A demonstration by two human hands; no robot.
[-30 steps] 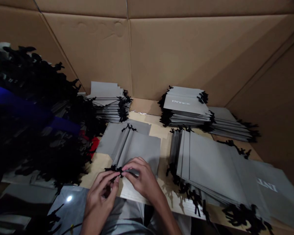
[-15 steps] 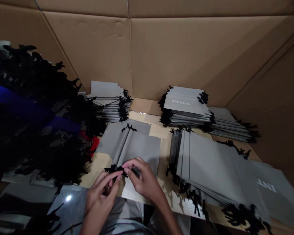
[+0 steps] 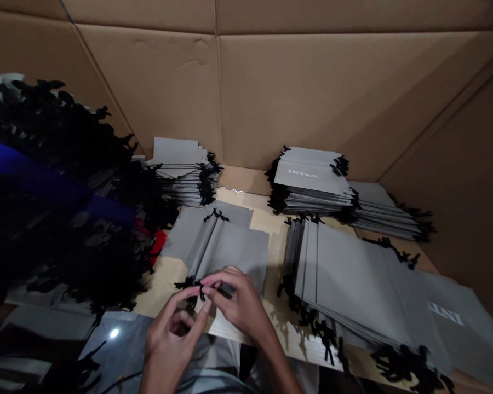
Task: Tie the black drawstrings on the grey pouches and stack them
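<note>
A grey fabric bag (image 3: 234, 246) lies on the table in front of me, its hem rolled lengthwise, with black drawstring cord (image 3: 185, 283) bunched at its near end and more at its far end. My right hand (image 3: 238, 298) pinches the near cord between thumb and index finger. From the left, my left hand (image 3: 175, 328) curves in, its index fingertip against the same cord and its thumb just below. Both hands' fingertips meet there and partly hide the knot area.
At the left rises a big heap of black cord ends (image 3: 66, 137) with a blue strip (image 3: 45, 175) across it. Grey bag stacks stand at the back left (image 3: 176, 150), back centre (image 3: 308, 175) and right (image 3: 345, 268). Cardboard walls (image 3: 291, 93) enclose the wooden table (image 3: 267, 205).
My left thumb has dropped away from the index finger, widening the gap between them. The right hand has shifted slightly left with the cord. The bag and stacks stay put.
</note>
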